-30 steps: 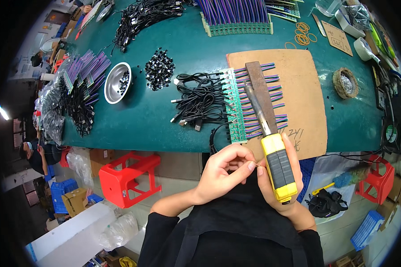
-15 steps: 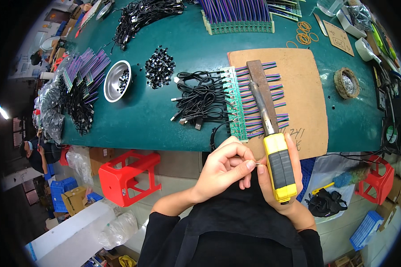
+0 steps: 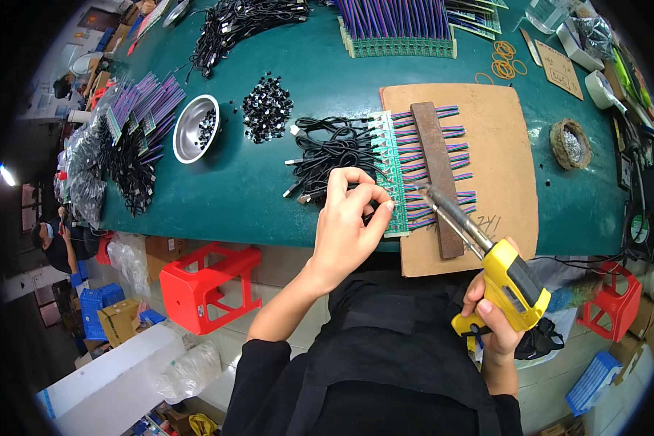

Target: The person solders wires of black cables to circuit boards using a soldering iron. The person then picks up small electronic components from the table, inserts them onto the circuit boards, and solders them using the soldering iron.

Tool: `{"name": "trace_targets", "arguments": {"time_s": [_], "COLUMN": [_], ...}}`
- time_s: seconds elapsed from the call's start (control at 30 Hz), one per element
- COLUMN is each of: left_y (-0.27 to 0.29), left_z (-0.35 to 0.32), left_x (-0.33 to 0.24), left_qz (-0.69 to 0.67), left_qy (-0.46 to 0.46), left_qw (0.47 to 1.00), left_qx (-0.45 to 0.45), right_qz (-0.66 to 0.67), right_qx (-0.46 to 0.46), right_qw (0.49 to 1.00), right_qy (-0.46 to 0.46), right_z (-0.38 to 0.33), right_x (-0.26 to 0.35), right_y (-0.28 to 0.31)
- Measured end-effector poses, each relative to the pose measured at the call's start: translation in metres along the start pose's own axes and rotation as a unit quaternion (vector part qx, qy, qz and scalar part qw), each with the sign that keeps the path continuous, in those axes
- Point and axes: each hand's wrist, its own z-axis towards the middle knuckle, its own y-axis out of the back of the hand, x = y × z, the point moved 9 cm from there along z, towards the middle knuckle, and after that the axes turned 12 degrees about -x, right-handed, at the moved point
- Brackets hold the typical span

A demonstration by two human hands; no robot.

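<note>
From where I stand, the worker's left hand (image 3: 350, 227) is at the near end of a green circuit-board strip (image 3: 390, 156). Its thumb and index fingertips are pinched together over the strip, the other fingers loosely curled; I can't tell from here whether anything thin sits between them. The right hand (image 3: 503, 336) is wrapped around a yellow-and-black soldering gun (image 3: 519, 283), whose metal nose slants far and left, its tip just right of the strip. Whether that tip touches anything, I can't make out.

The strip lies along the left edge of a brown cardboard sheet (image 3: 505, 189), on the green table (image 3: 247, 207). Purple and blue ribbon wires (image 3: 452, 148) run from it to the right, with a rusty metal bar (image 3: 434, 163) lying across them. To the strip's left, black USB cables (image 3: 328, 154) are heaped in loops.

Farther left I see a pile of small black parts (image 3: 267, 109) and a steel bowl (image 3: 184, 139) with similar pieces in it. Along the far side are another heap of black cables (image 3: 247, 30) and a stack of wired circuit boards (image 3: 403, 48). Orange rubber bands (image 3: 503, 67) lie beyond the cardboard, and a round brown holder (image 3: 557, 149) filled with something silvery sits to its right.
</note>
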Motion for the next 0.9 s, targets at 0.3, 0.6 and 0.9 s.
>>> {"name": "trace_targets", "arguments": {"time_s": [0.3, 0.6, 0.9], "left_y": [-0.001, -0.002, -0.001], "left_z": [-0.004, -0.007, -0.007], "left_x": [-0.005, -0.007, -0.008], "left_qz": [0.077, 0.1, 0.092], "left_qy": [-0.06, -0.096, -0.093], "left_qw": [0.995, 0.989, 0.99], "left_qx": [-0.034, -0.049, -0.049], "right_qz": [0.0, -0.057, -0.019], "right_qx": [0.067, 0.086, 0.062], "right_qw": [0.994, 0.992, 0.997], "right_qy": [-0.083, -0.07, -0.047], "right_z": [-0.009, -0.008, -0.01], "right_x": [-0.015, -0.011, -0.007], "right_y": [0.0, -0.004, 0.002]}}
